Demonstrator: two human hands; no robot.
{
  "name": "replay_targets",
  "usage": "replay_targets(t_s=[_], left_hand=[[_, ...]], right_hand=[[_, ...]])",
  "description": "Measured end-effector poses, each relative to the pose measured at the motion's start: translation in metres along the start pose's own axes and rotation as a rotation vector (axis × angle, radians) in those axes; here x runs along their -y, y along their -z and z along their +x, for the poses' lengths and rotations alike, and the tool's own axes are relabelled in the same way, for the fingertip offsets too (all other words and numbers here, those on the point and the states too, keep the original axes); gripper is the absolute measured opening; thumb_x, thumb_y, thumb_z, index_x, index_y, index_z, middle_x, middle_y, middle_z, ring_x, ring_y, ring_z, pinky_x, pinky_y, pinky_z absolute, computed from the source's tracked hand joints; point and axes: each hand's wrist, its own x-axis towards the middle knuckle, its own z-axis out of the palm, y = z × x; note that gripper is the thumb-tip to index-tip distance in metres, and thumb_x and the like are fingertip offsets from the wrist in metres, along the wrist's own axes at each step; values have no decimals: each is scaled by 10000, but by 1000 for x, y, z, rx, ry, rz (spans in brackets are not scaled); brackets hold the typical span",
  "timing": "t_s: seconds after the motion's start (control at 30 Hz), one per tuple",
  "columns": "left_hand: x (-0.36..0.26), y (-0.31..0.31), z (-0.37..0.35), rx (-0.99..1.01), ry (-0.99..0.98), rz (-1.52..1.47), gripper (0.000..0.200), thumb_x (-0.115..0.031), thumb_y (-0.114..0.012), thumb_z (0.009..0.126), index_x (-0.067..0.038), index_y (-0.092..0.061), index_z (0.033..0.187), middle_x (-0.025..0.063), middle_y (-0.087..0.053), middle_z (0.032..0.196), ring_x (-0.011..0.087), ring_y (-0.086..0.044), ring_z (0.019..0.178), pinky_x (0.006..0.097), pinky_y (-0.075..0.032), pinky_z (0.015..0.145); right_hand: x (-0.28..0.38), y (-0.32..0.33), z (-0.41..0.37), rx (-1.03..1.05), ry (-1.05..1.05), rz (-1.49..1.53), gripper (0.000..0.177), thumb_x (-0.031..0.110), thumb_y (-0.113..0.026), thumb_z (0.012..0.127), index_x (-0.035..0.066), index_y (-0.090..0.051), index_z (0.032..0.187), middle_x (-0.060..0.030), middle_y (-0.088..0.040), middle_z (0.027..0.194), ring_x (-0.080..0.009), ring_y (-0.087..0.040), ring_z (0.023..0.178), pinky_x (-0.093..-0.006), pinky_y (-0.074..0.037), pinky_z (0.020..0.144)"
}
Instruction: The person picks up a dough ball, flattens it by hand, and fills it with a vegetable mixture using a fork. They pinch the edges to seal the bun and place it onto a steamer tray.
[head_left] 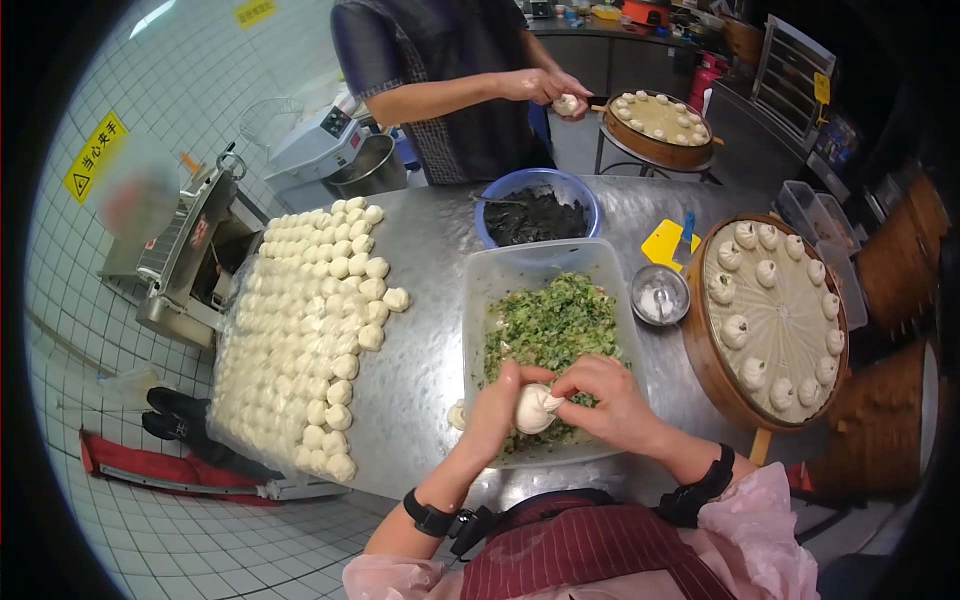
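Observation:
A white stuffed bun [535, 409] sits between my two hands, above a clear plastic tub [480, 300] of chopped green filling [555, 325]. My left hand [500, 405] cups the bun from its left side. At the bun's gathered top, the fingers of my right hand [605, 400] pinch the dough. Part of another dough piece [457, 414] shows on the steel table beside the tub, left of my left hand. On the right stands a round bamboo steamer [780, 300] with several pleated buns spaced over its liner.
Rows of dough balls [340, 392], partly under plastic film, cover the table's left side. Behind the tub are a blue bowl of dark filling [535, 215], a small metal bowl [660, 295] and a yellow scraper [662, 244]. Across the table, a co-worker [440, 90] holds a bun near another steamer [660, 150].

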Motion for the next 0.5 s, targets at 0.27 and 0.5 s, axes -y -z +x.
replay_targets(t_s=[0.27,0.5], left_hand=[[5,4,2,-30,55,448,729,-535,-185,977,1,-667,865,181,-636,738,268,-617,787,344,-454,757],[2,1,2,-82,-96,-55,604,-470,-232,998,-2,-610,1054,82,-640,899,160,-593,809,303,-462,757]], right_hand=[[16,-1,1,7,158,-203,120,144,-663,737,113,-636,849,-7,-578,801,-195,-545,778,-345,-344,700],[12,1,6,-35,184,-253,163,143,-657,753,120,-641,914,4,-577,785,-183,-551,775,-335,-344,694]])
